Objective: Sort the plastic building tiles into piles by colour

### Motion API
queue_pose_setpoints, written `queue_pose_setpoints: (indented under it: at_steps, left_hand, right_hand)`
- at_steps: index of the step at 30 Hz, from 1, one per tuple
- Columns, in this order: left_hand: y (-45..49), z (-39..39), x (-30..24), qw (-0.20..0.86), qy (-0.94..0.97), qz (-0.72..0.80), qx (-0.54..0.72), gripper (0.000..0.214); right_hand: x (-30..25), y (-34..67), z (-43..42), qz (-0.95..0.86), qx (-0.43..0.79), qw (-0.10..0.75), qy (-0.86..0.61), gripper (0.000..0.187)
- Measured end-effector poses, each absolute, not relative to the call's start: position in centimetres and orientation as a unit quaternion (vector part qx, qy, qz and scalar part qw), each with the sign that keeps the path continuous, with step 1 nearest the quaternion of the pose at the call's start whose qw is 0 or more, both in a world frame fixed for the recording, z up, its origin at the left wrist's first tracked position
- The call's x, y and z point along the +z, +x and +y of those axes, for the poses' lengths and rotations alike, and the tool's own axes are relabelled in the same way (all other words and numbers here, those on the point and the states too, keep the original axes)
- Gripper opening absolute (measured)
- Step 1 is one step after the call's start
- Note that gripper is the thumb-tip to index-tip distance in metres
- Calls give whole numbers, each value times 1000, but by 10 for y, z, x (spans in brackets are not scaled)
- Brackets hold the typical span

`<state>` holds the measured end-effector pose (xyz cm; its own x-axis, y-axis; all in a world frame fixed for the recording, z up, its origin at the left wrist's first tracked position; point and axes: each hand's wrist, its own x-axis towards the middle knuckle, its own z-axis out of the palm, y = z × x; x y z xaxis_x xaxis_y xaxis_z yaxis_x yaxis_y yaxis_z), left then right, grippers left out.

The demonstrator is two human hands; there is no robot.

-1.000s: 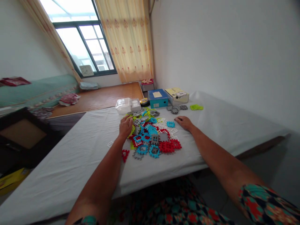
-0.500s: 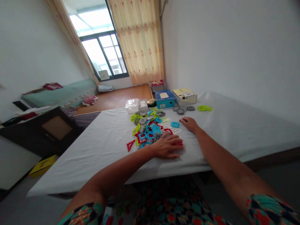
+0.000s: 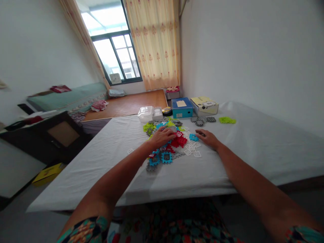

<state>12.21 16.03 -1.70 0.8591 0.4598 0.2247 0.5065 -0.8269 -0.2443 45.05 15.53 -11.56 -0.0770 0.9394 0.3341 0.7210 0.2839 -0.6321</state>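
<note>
Head view: at centre, coloured pieces (image 3: 166, 157) are partly covered by the left hand (image 3: 163, 136), right hand (image 3: 208, 139) curled nearby; neither grip can be told; the box label (image 3: 181, 103) is unreadable.

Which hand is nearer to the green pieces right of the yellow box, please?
The right hand, in front and left of the green pieces; the left hand is farther left, at the mixed pile.
</note>
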Motion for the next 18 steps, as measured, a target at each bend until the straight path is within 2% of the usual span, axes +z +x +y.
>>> queue_pose_setpoints:
  at_steps: [5, 7, 9, 12, 16, 18]
  left_hand:
    - [91, 185, -6, 134, -897, -398, -140, 37]
    - [79, 178, -8, 126, -887, -417, -153, 46]
    - [65, 158, -12, 107, -896, -405, -148, 53]
    - [40, 112, -23, 44, -925, -363, -103, 61]
    - [9, 61, -42, -46, -918, -390, -53, 91]
    - [2, 50, -53, -74, -907, -411, -44, 97]
  right_hand:
    - [-100, 434, 146, -784, 154, 186, -571, 96]
    - [-94, 427, 148, -807, 152, 121, -558, 109]
    - [-89, 420, 154, -816, 136, 89, -555, 109]
    - [-84, 404, 170, -809, 111, 76, -572, 97]
    - [-83, 377, 191, -805, 103, 73, -580, 85]
    - [-81, 364, 198, -794, 109, 85, -592, 78]
